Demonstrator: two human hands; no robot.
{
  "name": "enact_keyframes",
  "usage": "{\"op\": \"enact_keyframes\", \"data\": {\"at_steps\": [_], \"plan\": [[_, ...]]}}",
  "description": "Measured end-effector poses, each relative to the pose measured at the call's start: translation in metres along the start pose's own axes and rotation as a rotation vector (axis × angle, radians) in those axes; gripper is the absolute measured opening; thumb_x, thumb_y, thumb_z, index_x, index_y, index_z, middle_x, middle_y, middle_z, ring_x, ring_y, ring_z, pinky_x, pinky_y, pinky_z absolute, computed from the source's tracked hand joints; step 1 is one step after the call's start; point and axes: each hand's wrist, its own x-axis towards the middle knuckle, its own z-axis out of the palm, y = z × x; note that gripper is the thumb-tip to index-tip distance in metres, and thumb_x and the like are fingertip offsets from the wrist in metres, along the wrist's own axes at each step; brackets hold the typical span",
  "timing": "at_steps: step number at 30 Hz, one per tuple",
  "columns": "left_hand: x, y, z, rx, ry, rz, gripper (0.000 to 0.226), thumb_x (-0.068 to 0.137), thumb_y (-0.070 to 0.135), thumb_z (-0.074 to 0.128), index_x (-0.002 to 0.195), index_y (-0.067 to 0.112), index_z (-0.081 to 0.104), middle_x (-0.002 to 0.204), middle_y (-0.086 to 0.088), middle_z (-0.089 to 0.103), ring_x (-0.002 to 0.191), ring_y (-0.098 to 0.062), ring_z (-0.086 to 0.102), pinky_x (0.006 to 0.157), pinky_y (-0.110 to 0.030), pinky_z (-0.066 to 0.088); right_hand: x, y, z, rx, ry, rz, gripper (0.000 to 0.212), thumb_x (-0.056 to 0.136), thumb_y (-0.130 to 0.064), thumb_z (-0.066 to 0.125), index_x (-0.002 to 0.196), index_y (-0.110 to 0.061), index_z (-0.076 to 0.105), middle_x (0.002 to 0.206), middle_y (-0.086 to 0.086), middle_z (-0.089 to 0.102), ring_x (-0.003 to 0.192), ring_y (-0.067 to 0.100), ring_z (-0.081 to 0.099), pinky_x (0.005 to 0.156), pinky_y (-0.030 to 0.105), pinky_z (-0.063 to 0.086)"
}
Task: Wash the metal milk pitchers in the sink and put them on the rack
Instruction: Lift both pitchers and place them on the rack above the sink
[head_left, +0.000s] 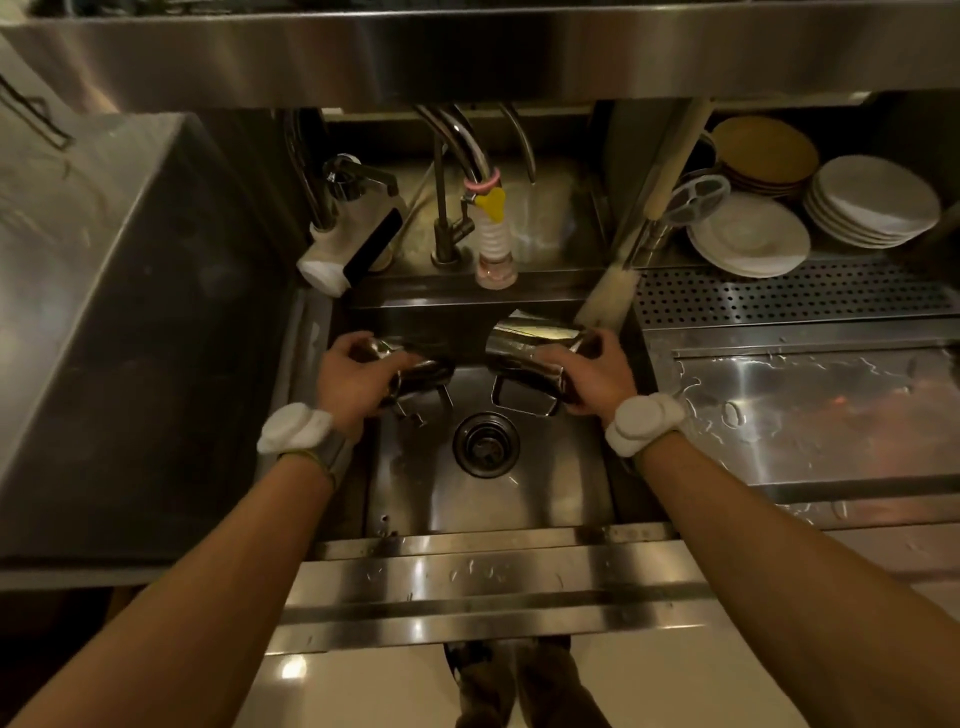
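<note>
Over the steel sink (550, 483) I hold two metal milk pitchers, both tipped on their sides. My left hand (353, 379) grips a small dark pitcher (421, 371) whose mouth points right. My right hand (587, 376) grips a larger shiny pitcher (524, 345); its handle (524, 400) hangs downward and its mouth faces left. The two pitchers are a short gap apart above the drain (485, 444). The faucet (467, 150) with a ribbed white nozzle (493, 244) ends just behind them. No water stream is visible. A perforated rack (779, 293) lies to the right of the sink.
A soap dispenser (353, 228) stands at the sink's back left. Stacked white plates (872, 208), saucers (748, 239) and brown plates (763, 150) sit behind the perforated rack. A wet steel drainboard (810, 410) is on the right. A tall steel box (119, 312) bounds the left.
</note>
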Motion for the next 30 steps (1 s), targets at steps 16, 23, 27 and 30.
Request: {"op": "enact_keyframes", "data": {"at_steps": [16,23,27,30], "plan": [[-0.020,-0.007,0.004,0.649,-0.113,0.423,0.069,0.059,0.029,0.084,0.121,0.028,0.053,0.129,-0.007,0.045,0.108,-0.031,0.058,0.088,-0.036,0.050,-0.012,0.004,0.016,-0.532,-0.001,-0.314,0.087,0.060,-0.027,0.085,0.131,-0.023,0.035,0.137,0.011,0.036,0.122,0.034,0.045,0.098,0.041,0.045],[-0.022,-0.014,0.000,0.613,-0.065,0.446,0.070,0.065,0.031,0.080,0.126,0.029,0.047,0.136,-0.006,0.038,0.114,-0.033,0.053,0.094,-0.046,0.051,-0.019,0.000,0.017,-0.601,0.060,-0.314,0.087,0.061,-0.029,0.083,0.132,-0.030,0.033,0.137,0.010,0.033,0.124,0.036,0.040,0.097,0.048,0.047],[-0.020,-0.003,-0.004,0.809,-0.253,0.394,0.074,0.060,0.033,0.083,0.125,0.031,0.049,0.129,-0.007,0.044,0.112,-0.033,0.054,0.093,-0.045,0.050,-0.022,-0.005,0.016,-0.758,-0.058,-0.302,0.090,0.058,-0.029,0.085,0.132,-0.030,0.035,0.135,0.009,0.035,0.123,0.038,0.039,0.098,0.051,0.046],[-0.030,-0.008,-0.002,0.883,-0.333,0.353,0.075,0.059,0.036,0.083,0.126,0.031,0.048,0.126,-0.007,0.046,0.109,-0.033,0.056,0.091,-0.042,0.049,-0.028,-0.001,0.018,-0.809,-0.128,-0.264,0.090,0.057,-0.034,0.085,0.131,-0.033,0.034,0.132,0.010,0.037,0.120,0.038,0.041,0.098,0.052,0.045]]}}
